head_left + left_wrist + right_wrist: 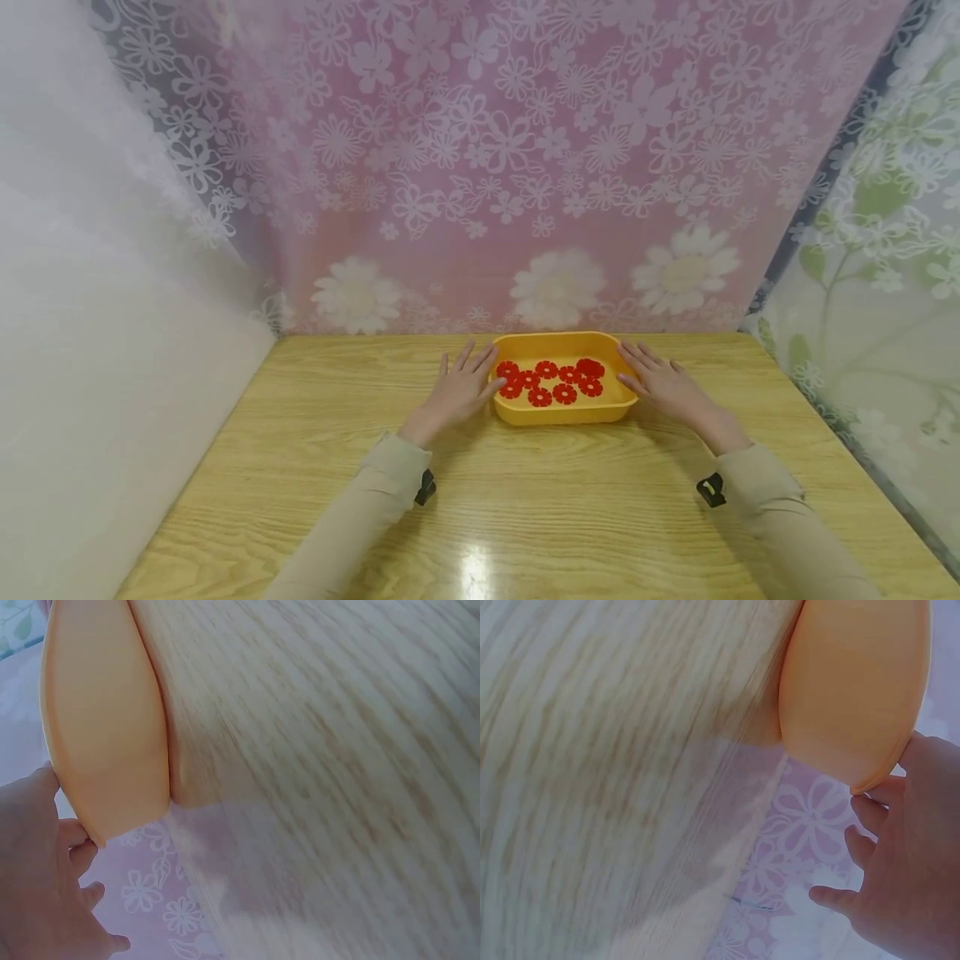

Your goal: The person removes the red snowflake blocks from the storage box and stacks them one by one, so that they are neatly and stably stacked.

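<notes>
A shallow yellow plastic tray (566,415) sits at the far side of the wooden table. Inside it are several red, notched snowflake discs (564,394) with holes in their middles, mostly spread over the bottom. My left hand (455,393) holds the tray's left end, its thumb over the rim and fingers along the outside. At the opposite end, my right hand (666,388) grips the rim in the same way. Both wrist views show the tray's outer wall (109,720), with thumb and index finger at the rim and the other fingers spread apart.
The wooden table (555,500) reaches back to a pink floral curtain (480,183). A white wall (112,250) stands on the left, and a pale leaf-patterned curtain (885,292) borders the right side. Dark wrist straps (425,487) show at both sleeves.
</notes>
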The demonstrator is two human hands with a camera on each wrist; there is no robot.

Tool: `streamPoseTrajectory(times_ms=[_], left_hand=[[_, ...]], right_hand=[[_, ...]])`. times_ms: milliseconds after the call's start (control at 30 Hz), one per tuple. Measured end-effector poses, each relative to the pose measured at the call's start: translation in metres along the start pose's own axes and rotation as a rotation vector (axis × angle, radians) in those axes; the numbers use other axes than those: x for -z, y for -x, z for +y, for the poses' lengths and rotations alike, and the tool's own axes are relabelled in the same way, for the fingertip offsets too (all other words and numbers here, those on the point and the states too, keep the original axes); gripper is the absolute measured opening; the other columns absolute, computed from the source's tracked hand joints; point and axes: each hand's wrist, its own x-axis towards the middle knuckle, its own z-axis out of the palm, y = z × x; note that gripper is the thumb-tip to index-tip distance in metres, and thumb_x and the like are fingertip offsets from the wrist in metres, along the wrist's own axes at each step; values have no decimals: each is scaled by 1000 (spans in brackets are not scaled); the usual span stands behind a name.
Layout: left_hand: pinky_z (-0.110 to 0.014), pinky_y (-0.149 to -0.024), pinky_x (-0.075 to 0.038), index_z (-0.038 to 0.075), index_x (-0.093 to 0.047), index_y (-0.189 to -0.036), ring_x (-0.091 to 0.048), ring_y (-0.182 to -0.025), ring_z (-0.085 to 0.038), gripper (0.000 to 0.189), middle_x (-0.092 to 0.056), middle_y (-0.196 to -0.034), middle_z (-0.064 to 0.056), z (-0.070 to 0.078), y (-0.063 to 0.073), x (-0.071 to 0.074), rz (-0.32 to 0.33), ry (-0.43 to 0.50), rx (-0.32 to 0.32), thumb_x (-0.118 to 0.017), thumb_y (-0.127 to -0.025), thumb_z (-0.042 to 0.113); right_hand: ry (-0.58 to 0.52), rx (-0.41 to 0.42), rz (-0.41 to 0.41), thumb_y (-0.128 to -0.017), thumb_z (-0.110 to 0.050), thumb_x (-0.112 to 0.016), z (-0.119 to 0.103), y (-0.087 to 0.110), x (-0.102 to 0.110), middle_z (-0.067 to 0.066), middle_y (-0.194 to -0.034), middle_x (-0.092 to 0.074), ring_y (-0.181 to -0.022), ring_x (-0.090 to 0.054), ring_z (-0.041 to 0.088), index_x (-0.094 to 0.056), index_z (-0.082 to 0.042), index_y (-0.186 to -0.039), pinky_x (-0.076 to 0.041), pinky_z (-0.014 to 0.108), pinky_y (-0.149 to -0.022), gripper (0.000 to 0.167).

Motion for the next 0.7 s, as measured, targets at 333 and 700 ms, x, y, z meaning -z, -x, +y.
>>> streamPoseTrajectory(times_ms=[333, 700], left_hand=[[-68, -120, -1, 17, -19, -163, 0, -156, -30, 66, -11, -169, 2, 1, 4, -1, 3, -44, -8, -31, -109, 52], [-67, -121, -4, 16, -22, -163, -5, -156, -29, 65, -15, -169, 1, 3, 14, 0, 10, -62, -34, -34, -109, 50]], right_hand=[[6, 7, 47, -106, -36, -51, 0, 6, -5, 21, -164, -25, -149, -21, 46, -27, -2, -159, -16, 79, -110, 67], [-7, 7, 59, -107, -36, -49, -3, 17, -7, 19, -164, -26, -150, -20, 45, -27, -5, -160, -13, 76, -113, 66]])
